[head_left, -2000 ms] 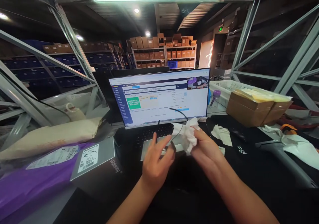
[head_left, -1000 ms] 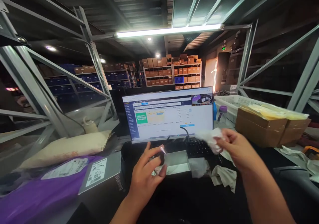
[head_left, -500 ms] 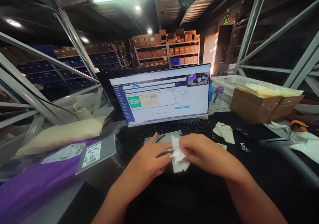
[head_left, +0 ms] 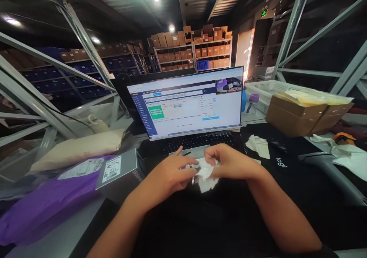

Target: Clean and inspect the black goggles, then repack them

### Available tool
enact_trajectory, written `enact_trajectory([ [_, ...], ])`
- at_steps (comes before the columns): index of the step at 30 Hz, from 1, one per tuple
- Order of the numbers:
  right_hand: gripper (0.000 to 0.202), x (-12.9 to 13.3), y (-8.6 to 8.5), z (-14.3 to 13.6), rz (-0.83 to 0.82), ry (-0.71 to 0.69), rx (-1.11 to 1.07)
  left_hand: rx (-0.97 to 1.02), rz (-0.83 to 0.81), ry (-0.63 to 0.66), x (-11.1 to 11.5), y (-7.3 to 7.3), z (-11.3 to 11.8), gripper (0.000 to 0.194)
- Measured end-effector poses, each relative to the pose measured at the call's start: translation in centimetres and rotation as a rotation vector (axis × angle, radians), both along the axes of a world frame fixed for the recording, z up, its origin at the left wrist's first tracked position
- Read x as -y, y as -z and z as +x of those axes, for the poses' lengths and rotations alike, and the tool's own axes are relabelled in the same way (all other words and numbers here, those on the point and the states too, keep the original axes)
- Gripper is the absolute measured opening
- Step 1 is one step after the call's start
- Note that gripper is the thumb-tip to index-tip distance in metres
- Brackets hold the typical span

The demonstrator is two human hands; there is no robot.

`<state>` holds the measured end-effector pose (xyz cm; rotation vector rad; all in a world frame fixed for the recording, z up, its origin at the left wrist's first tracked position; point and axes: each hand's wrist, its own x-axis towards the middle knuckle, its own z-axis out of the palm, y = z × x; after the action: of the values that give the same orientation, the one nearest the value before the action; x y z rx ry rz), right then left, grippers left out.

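Note:
Both hands are close together in front of the keyboard. A crumpled white tissue (head_left: pixel 207 183) is pinched between the thumb and bent fingers of my right hand (head_left: pixel 229 162). My left hand (head_left: pixel 172 174) meets it from the left, thumb raised and fingers curled around a small shiny thing, partly purple and partly clear, touching the tissue. The fingers and tissue cover most of that thing, so its kind is unclear. Just beyond the hands lies a flat grey panel (head_left: pixel 206 148) with a dark thin mark on it, below the black keyboard (head_left: pixel 195 142).
A lit screen (head_left: pixel 189 112) stands behind the keyboard. Left are a purple bag (head_left: pixel 51 200) and a grey labelled box (head_left: pixel 120 170). To the right lie another tissue (head_left: pixel 258 146), a barcode scanner (head_left: pixel 318 158), cardboard boxes (head_left: pixel 295 114) and a bottle (head_left: pixel 252 104).
My right hand has rolled, its fingers now curled higher over the tissue, which has spread out between the hands. The view has tilted slightly down. My left hand keeps its grip.

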<state>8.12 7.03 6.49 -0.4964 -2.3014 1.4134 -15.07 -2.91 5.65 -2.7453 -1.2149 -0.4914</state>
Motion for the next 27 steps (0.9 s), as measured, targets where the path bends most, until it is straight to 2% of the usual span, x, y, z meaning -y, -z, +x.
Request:
enact_trajectory([
  [3,0.033,-1.5,-0.1,1.0,-0.094,-0.137,0.027,0.016,-0.02,0.014,0.7,-0.7,-0.2,0.02],
  [7,0.035,-2.3,-0.5,2.1,-0.031,-0.194,0.082,0.065,0.004,0.033,1.5,-1.1,0.0,0.015],
  [10,0.039,-0.1,-0.5,1.1,0.035,-0.069,0.004,0.087,0.006,0.012,1.5,-1.2,0.2,0.017],
  [13,0.029,2.7,-0.2,-0.7,0.204,0.134,-0.055,0.067,-0.004,0.007,1.4,-1.1,0.1,0.022],
  [15,0.022,3.3,-0.1,-1.3,0.193,0.13,-0.05,0.054,-0.011,0.006,1.5,-0.8,-0.2,0.024],
  [19,0.031,1.1,-0.2,-0.1,-0.093,-0.192,-0.024,0.084,0.017,0.014,1.8,-0.3,-0.6,0.018],
  [21,0.033,-0.7,-0.1,1.0,-0.126,-0.271,-0.032,0.093,0.05,0.024,2.0,-0.3,-0.6,0.016],
  [24,0.033,-2.9,0.1,2.8,-0.124,-0.223,-0.09,0.128,0.083,0.04,2.0,-0.6,-0.5,0.015],
  [27,0.039,-4.1,0.3,4.6,-0.148,-0.04,-0.229,0.26,0.148,0.053,1.7,-0.8,-0.7,0.012],
])
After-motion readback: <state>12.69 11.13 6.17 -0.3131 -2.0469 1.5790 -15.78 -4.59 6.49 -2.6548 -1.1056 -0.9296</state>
